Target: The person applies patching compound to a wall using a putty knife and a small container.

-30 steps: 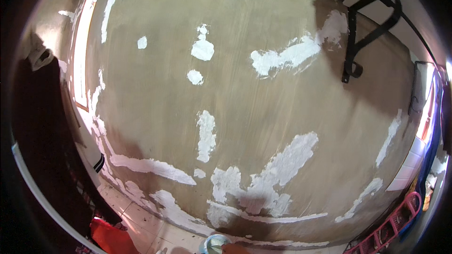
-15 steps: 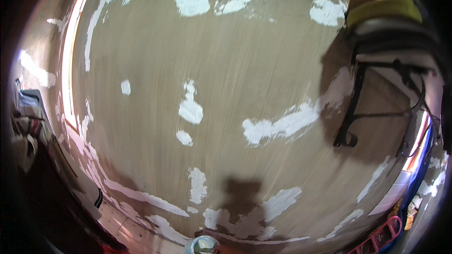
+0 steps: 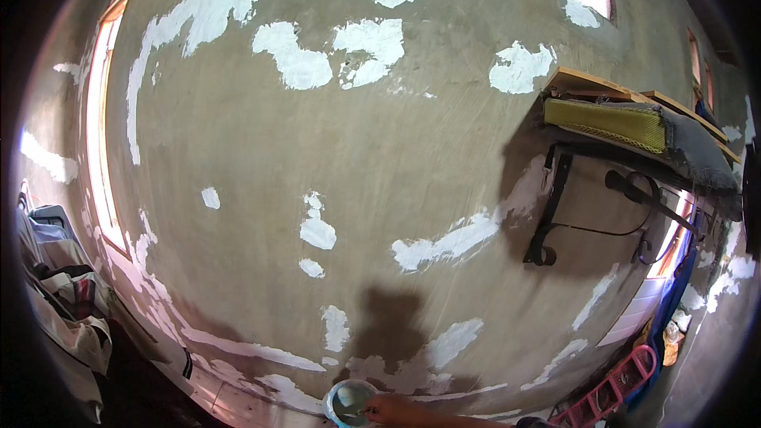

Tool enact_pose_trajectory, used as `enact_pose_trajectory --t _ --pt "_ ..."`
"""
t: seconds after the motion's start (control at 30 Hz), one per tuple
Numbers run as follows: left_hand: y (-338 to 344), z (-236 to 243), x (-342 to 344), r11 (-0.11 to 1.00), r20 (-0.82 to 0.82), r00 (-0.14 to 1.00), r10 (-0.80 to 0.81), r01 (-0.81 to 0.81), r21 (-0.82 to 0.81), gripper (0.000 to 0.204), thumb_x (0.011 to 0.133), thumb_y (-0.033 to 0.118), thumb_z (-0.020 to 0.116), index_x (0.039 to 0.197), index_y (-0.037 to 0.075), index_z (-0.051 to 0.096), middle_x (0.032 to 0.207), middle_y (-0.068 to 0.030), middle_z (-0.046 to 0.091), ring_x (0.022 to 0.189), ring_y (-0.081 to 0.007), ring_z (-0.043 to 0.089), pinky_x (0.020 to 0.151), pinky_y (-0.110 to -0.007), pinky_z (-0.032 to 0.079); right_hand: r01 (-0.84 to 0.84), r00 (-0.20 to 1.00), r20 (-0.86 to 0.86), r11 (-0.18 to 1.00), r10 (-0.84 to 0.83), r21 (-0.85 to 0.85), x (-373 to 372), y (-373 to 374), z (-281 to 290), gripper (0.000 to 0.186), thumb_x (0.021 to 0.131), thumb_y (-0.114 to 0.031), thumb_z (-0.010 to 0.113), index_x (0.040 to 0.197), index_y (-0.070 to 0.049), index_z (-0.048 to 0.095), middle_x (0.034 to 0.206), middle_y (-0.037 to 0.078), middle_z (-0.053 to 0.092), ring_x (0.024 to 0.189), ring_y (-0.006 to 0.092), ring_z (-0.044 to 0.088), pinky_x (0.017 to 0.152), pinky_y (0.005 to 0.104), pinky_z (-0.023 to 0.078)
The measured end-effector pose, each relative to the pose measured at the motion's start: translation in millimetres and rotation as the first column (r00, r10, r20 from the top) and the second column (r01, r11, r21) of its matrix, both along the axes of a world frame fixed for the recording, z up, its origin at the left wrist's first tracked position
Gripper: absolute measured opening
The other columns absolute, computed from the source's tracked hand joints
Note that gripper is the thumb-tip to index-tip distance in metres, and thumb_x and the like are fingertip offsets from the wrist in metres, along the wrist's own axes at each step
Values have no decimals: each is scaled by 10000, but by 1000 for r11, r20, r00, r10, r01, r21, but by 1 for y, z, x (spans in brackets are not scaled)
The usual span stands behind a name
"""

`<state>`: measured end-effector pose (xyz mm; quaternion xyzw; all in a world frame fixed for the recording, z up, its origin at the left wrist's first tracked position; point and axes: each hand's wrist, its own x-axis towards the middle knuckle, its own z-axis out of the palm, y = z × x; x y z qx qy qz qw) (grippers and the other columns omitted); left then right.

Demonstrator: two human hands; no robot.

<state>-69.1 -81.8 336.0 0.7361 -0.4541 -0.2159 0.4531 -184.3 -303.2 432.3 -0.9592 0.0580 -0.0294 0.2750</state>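
Note:
At the bottom edge stands a light blue bucket [image 3: 329, 406] with pale, wet-looking material inside. My right hand [image 3: 380, 409] reaches over its right rim, the forearm coming in low from the right. The fingers look closed at the mouth of the bucket; what they hold is too small and dark to make out. My left hand is out of view. In front of me rises a grey-brown plastered wall [image 3: 428, 158] with several white filler patches [image 3: 317, 231]. A dark shadow [image 3: 388, 325] falls on the wall above the bucket.
A wooden shelf [image 3: 594, 84] on black metal brackets, with a yellow-green and grey cushion-like thing [image 3: 602, 123], juts out at right. Below leans a pink plastic rack [image 3: 606, 400]. Cloths [image 3: 79, 293] lie piled at left beside a narrow bright window [image 3: 103, 127].
My view has tilted upward, so the wall sits lower and the shelf shows more fully. My right hand and forearm now show clearly at the bucket.

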Motion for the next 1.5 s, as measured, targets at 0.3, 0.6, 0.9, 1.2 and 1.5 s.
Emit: enact_pose_trajectory --t 0.3,0.6,0.9,1.2,1.5 --pt "38 27 38 996 106 994 20 -11 -91 473 957 376 611 1136 -60 568 778 -229 638 632 -323 624 611 -442 489 169 984 -87 966 -154 195 31 35 20 315 924 -323 620 1070 -63 723 960 160 718 879 305 691 795 391 531" --pt "40 58 83 991 -34 999 -19 14 -132 392 947 345 648 1125 4 574 579 -92 599 421 -177 537 420 -343 438 351 917 -24 777 -398 523 46 17 41 252 950 -299 645 1043 -87 743 771 0 687 664 72 588 594 258 480" --pt "-3 141 80 993 -330 943 39 -72 -91 300 959 276 653 1040 -7 593 643 -57 576 456 -128 509 426 -312 403 357 835 -235 164 -498 920 7 -41 102 259 972 -246 611 1073 -16 673 810 43 645 551 88 477 503 220 370" --pt "-13 153 76 981 -459 886 56 -135 -140 198 982 220 631 1052 36 603 569 -9 534 418 -91 461 380 -268 334 -82 597 54 6 -801 997 0 -35 255 197 1013 -220 551 1099 -49 596 820 37 622 546 85 449 464 219 384" --pt "19 83 70 990 -502 863 59 -117 -85 235 991 314 592 1097 110 545 517 4 478 357 -89 404 323 -251 276 -245 166 830 793 -533 558 31 -56 444 323 1037 -207 529 1312 -40 562 940 45 629 639 44 492 484 190 375"
